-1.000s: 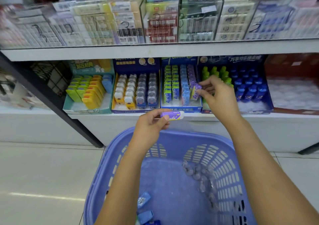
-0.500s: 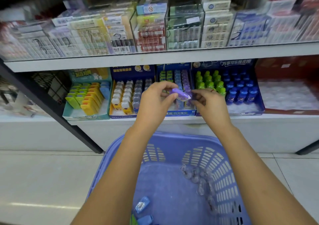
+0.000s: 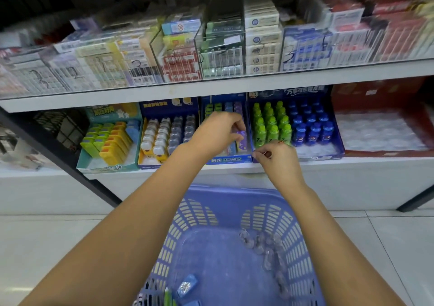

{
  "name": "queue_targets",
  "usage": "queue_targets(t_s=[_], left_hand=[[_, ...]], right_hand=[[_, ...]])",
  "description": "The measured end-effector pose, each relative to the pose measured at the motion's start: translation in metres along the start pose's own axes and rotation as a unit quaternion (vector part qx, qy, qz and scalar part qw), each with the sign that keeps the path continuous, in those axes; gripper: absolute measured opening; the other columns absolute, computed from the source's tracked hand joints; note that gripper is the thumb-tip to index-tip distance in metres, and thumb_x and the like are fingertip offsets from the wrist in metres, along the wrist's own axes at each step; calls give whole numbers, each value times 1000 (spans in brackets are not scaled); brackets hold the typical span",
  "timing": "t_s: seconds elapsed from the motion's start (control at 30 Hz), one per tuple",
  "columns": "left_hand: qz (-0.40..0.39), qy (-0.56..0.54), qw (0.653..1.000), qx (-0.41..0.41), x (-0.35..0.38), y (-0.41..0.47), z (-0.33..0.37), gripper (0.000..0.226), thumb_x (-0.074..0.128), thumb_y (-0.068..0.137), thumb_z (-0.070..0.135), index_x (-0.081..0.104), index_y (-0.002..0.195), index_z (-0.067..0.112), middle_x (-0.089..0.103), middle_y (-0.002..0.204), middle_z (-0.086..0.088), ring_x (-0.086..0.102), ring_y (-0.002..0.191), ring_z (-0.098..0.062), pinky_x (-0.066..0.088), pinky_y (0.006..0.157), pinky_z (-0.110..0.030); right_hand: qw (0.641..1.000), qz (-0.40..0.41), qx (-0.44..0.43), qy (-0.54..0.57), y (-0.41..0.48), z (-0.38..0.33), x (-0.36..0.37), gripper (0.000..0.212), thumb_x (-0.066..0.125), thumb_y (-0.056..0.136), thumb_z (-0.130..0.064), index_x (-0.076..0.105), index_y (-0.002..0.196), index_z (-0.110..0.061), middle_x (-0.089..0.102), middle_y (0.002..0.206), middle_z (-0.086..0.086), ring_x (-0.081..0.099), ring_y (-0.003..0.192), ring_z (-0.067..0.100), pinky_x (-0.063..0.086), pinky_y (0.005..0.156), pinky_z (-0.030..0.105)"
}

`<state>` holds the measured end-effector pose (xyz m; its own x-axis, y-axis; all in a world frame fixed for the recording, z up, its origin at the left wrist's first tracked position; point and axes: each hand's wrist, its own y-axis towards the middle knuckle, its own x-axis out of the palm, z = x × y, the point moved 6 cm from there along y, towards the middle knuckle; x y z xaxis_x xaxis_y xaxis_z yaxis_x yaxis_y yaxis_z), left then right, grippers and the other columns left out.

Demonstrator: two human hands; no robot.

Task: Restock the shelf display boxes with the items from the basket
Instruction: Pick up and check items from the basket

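left hand (image 3: 217, 129): fingers curled, pinching a purple item (image 3: 241, 136) at the fingertips, over the middle display box (image 3: 229, 160)
right hand (image 3: 279, 160): fingers curled, thumb and index tips together at the box's front right corner; nothing seen in it. Could not tell whether it pinched the box rim or was simply closed
purple item: sat in the box's right-hand column, in line with the purple row (image 3: 238, 108) behind it and just beside the wall shared with the green bottles (image 3: 270, 124)
long axis: visible part ran roughly along the column, front to back; half was hidden by fingers, so tilt was unclear
nearer hand: left, already on the item; right was just beside it, lower and nearer the person
direction of move (judgement): short push down and into the column, then release; the slot lay right under the left fingertips
step (judgement): seating one item, not yet released
basket (image 3: 234, 195): below the shelf (image 3: 328, 164), between the forearms; a blue item (image 3: 187, 285) and clear pieces (image 3: 265, 247) lay in it, so stock was left
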<state>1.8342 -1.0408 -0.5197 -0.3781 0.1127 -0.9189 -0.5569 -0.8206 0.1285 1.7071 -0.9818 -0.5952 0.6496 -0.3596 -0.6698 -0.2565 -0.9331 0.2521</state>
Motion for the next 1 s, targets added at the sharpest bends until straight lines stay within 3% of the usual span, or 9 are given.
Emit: queue_targets(t_s=[0.2,0.27,0.47,0.67,0.83,0.93,1.0], left_hand=[[-54,24,998,12,6,5,0,14,73,80,16,68,93,14,56,77,8,50,71,-6,33,58,-12],[-39,37,998,9,9,6,1,15,72,82,17,68,96,14,57,80,9,50,71,-4,34,60,-11],[-10,69,997,15,17,3,3,17,70,83,17,68,100,13,67,96,-2,58,94,-17,49,80,-32],[93,127,985,65,24,-19,5,22,56,93,23,65,111,13,64,105,-4,50,106,-20,46,80,-32],[85,149,982,77,25,-23,7,31,47,98,29,63,122,16,60,113,-4,48,110,-22,41,84,-29],[97,76,988,98,22,-50,3,34,49,96,29,57,126,14,55,114,-5,50,107,-19,44,79,-30],[148,6,986,82,22,-79,-9,24,50,96,26,60,112,12,57,100,0,51,90,-10,42,73,-26]], right_hand=[[1000,-13,19,11,1,2,1,12,66,85,-17,73,81,-10,68,82,4,54,68,11,34,62,20],[1000,-18,22,10,2,2,2,12,65,85,-18,73,80,-11,68,81,3,53,66,10,36,62,21],[999,-26,23,9,2,2,-1,11,67,84,-19,74,79,-11,69,78,1,53,65,9,34,61,19],[999,-31,21,8,2,-2,-3,11,66,84,-18,73,83,-10,71,80,3,55,67,10,37,61,20],[999,-38,9,6,1,-11,-8,20,70,82,-27,71,92,-10,68,89,2,60,78,15,44,68,24],[998,-65,-11,19,-1,-24,-10,19,73,78,-33,69,79,-14,64,73,-2,58,68,12,41,60,18],[988,-154,-5,27,-5,-28,2,22,76,75,-36,67,71,-16,61,62,-6,55,59,9,40,55,15]])
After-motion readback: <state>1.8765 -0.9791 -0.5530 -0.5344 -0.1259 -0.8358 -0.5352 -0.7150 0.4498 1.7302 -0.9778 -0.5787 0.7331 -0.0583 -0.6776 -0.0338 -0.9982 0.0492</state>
